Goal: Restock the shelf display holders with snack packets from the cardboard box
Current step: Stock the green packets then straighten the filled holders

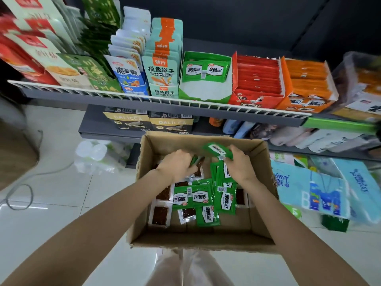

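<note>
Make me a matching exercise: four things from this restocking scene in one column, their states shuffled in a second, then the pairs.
Things:
1. green display holder
2. red display holder
3. right hand
4. cardboard box

States:
A. packed full of red packets
B. open on the floor, with loose packets inside
C. nearly empty, few green packets at the back
D. holds green packets

Pairs: 1-C, 2-A, 3-D, 4-B
</note>
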